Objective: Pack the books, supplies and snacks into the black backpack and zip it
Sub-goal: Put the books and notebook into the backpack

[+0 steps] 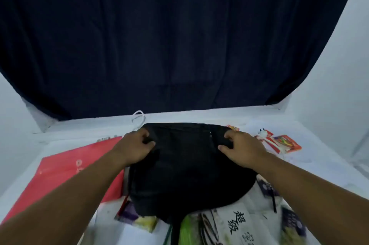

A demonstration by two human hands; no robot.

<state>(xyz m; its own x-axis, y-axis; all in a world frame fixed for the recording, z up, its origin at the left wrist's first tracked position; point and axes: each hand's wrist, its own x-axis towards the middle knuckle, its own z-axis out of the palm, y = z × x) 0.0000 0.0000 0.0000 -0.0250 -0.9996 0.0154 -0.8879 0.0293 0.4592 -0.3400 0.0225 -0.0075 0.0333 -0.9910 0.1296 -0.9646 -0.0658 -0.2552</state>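
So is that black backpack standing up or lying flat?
Lying flat. The black backpack is spread on the white table, over some books, with the left hand and right hand gripping its far end.

Dark blue curtain (179,35) hanging behind a white-covered table (199,116); white walls (339,65) either side, white cord loop (138,117) near the table's far edge

One black backpack (185,166) lies on a white table (311,166), gripped by two hands, left (133,149) and right (242,147). Alongside: one red folder (65,170), two red snack packets (286,142), one white cable (138,117), several blurred books (235,224).
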